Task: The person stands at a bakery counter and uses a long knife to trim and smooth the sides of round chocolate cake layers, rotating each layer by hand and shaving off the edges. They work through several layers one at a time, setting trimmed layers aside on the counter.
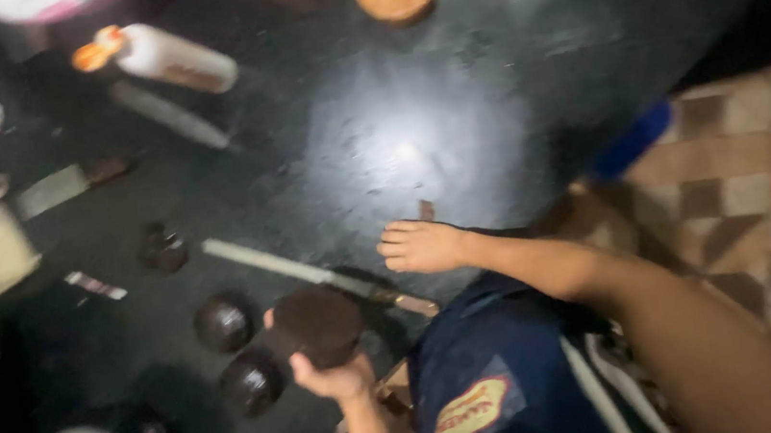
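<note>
bare dark floor (pixel 415 136) open mid-frame, long knife (pixel 295 270), dark balls (pixel 223 322) and bottle (pixel 169 57) crowding the left

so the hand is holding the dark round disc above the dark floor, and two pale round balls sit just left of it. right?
Not quite. In the head view the hand does hold the dark round disc above the dark floor, but the two round balls left of it are dark, not pale.
</note>
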